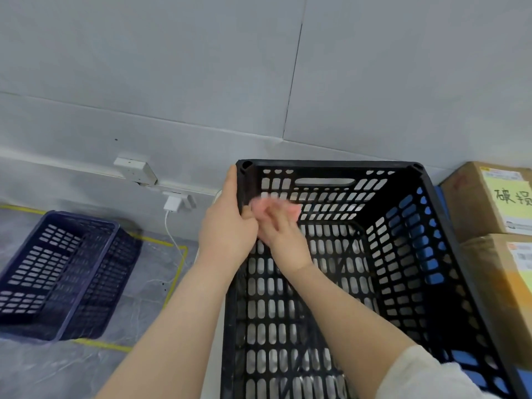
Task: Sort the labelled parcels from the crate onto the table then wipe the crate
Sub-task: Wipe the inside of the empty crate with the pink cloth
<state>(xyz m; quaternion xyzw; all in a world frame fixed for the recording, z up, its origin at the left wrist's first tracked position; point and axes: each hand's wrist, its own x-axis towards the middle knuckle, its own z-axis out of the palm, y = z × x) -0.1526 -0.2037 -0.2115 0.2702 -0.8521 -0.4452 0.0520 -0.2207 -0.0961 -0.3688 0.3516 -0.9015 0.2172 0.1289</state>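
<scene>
- Black slotted crate [331, 283] in the middle of the view, on a pale desk [211, 326], with only a narrow strip of desk showing along its left side.
- Left hand [227, 226] at the crate's far left corner, grip clamped on the rim there: palm outside the wall, thumb curled over to the inside.
- Right hand [285, 234] inside the crate, reaching to the same far left corner, against a pink cloth [276, 207] on the inner face of the far wall, just below the handle slot.
- Right fingers and cloth both blurred; grip on the cloth impossible to tell as pinched or flat.
- Pale sleeve [426, 375] on the right arm, low in the view.
- Two cardboard parcels [486, 203] stacked just beside the crate's right wall, the upper with a yellow handwritten label and a printed one.
- Dark blue crate [57, 272] on the floor, well apart to the left, inside yellow tape lines.
- White charger [172, 203] plugged in low on the wall behind, cable hanging to the floor.
</scene>
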